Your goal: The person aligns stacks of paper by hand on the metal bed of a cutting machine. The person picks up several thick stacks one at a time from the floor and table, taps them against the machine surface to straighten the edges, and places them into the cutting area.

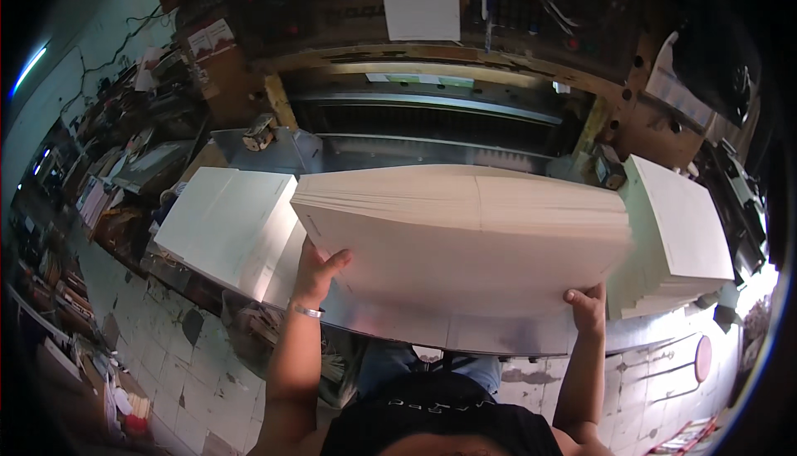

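Note:
A thick stack of paper sheets [465, 265] stands on its long edge over the metal table, its leaves slightly fanned along the top. My left hand [320, 272] grips its left end, thumb on the near face and fingers hidden behind. At the right end, my right hand [588, 306] holds the lower corner the same way, thumb in front. To the left lies a flat pile of white sheets [224, 215]. A taller pile of paper [681, 215] sits on the right, close beside the held stack's end.
Behind the stack is a large machine with a dark slot [432, 120] and a metal bar. Small blocks [260, 134] rest at the slot's left side. A sheet [420, 3] is fixed on the machine's upper panel. Cluttered shelves [124, 174] line the left, above a tiled floor [166, 348].

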Demonstrator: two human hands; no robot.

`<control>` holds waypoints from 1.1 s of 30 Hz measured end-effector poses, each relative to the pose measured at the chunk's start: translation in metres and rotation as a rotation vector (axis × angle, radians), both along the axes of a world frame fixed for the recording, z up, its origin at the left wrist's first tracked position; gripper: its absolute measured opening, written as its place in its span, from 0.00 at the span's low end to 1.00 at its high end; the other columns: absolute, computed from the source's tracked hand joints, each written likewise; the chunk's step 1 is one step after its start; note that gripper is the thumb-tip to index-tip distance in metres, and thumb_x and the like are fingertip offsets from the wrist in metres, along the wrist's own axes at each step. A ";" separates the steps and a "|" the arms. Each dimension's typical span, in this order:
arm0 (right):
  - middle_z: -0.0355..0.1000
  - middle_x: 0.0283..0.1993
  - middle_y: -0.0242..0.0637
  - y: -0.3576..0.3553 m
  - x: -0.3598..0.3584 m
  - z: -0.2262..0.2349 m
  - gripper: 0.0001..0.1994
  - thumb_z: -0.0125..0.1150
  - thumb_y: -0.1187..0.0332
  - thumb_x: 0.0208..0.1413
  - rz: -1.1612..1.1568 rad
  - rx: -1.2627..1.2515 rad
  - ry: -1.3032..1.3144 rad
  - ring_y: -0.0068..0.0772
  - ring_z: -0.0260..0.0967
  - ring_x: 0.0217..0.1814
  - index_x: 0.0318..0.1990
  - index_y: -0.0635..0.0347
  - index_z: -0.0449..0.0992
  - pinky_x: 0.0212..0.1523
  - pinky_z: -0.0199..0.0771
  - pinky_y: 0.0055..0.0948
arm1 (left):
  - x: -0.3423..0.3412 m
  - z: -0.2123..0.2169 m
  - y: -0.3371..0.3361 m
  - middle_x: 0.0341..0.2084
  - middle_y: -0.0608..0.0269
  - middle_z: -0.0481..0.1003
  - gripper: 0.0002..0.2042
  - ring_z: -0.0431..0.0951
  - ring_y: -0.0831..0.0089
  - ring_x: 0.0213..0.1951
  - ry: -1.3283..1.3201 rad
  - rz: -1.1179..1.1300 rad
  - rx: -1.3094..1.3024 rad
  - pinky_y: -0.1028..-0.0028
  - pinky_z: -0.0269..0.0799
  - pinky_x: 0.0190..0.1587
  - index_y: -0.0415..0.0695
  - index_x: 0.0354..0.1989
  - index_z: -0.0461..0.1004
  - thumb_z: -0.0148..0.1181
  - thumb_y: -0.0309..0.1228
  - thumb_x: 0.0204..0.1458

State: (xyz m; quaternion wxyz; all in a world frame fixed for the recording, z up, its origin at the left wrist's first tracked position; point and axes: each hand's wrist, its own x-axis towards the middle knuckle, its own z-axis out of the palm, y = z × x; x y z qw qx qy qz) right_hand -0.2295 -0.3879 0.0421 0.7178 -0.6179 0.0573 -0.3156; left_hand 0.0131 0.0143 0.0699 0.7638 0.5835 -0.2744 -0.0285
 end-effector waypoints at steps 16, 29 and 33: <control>0.74 0.39 0.32 0.041 -0.003 0.010 0.23 0.75 0.66 0.40 -0.344 -0.068 -0.046 0.25 0.70 0.41 0.43 0.67 0.74 0.47 0.68 0.26 | -0.035 0.005 -0.007 0.37 0.65 0.76 0.14 0.74 0.79 0.38 -0.021 0.298 -0.048 0.78 0.69 0.41 0.35 0.45 0.73 0.65 0.26 0.51; 0.74 0.38 0.36 0.056 -0.004 0.024 0.20 0.71 0.74 0.40 -0.152 -0.134 0.185 0.27 0.70 0.44 0.43 0.71 0.74 0.47 0.69 0.28 | -0.009 -0.028 0.039 0.45 0.67 0.70 0.30 0.69 0.79 0.44 0.188 0.035 0.034 0.76 0.68 0.43 0.43 0.60 0.60 0.64 0.34 0.48; 0.74 0.40 0.36 0.049 0.002 0.008 0.17 0.71 0.74 0.42 -0.083 -0.110 0.113 0.25 0.69 0.45 0.41 0.69 0.75 0.46 0.69 0.28 | -0.003 -0.035 0.034 0.45 0.67 0.71 0.31 0.70 0.79 0.45 0.168 0.048 0.104 0.75 0.68 0.43 0.43 0.59 0.61 0.66 0.37 0.47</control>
